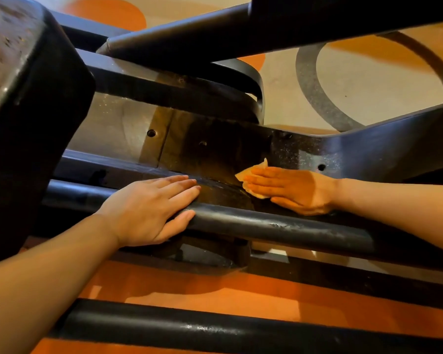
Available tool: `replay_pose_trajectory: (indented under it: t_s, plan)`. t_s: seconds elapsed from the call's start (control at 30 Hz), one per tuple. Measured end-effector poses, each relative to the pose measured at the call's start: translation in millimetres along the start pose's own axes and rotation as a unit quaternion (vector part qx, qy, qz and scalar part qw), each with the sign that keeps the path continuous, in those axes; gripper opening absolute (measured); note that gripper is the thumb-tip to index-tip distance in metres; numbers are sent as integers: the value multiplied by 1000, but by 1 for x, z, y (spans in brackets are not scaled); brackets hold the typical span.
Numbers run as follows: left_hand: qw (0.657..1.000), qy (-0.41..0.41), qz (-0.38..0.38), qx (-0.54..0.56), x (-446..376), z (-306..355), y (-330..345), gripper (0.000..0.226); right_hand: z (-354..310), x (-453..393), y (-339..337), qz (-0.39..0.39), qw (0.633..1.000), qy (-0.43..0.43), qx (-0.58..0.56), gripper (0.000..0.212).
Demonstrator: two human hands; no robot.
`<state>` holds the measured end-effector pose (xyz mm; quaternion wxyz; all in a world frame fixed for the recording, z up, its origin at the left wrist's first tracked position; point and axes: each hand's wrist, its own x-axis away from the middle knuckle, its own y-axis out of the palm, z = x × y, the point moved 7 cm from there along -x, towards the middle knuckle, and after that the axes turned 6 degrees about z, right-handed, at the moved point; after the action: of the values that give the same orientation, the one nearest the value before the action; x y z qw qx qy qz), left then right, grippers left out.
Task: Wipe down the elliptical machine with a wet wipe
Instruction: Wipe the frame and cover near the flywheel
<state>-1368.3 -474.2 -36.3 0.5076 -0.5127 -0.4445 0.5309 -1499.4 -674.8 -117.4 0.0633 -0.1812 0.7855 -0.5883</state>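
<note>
The black elliptical machine fills the view, seen from close above its low frame. My right hand lies flat on a dusty lower panel, pressing a pale wet wipe against it; only the wipe's edges show past my fingertips. My left hand rests palm-down on a black round rail to the left, fingers straight, thumb hooked under the rail, with nothing else in it.
A large black housing looms at the left. A thick arm crosses overhead. Another round rail runs along the bottom. Orange and beige floor shows behind and below the frame.
</note>
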Motion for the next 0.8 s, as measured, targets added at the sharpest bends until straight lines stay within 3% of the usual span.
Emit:
replay_pose_trajectory:
  t_s: [0.07, 0.13, 0.27, 0.33, 0.43, 0.53, 0.6, 0.7, 0.8]
  plan:
    - [1000, -1, 1, 2, 1, 1, 0, 66, 1, 4, 1, -3, 1000, 1, -20, 54]
    - [1000, -3, 1, 10, 1, 1, 0, 66, 21, -1, -2, 41, 997, 65, -26, 57]
    - [1000, -7, 4, 11, 0, 1, -1, 66, 90, -8, -19, 90, 937, 336, 27, 59]
    - [1000, -8, 0, 11, 0, 1, -1, 66, 81, -4, -20, 98, 938, 332, 18, 61]
    - [1000, -10, -8, 12, -1, 1, 0, 66, 31, 16, -10, 99, 969, 218, -68, 57]
    - [1000, -11, -9, 15, 0, 1, -1, 66, -2, 39, 2, 5, 994, 67, -87, 53]
    - [999, -17, -14, 24, 1, 1, -1, 66, 0, 45, 2, -39, 998, 38, -43, 50]
    - [999, -26, -25, 32, 2, -1, 2, 65, 13, 39, -12, -1, 991, 110, -75, 49]
    - [998, -34, -31, 44, 2, -2, 3, 65, 48, 37, -18, 60, 967, 244, -46, 56]
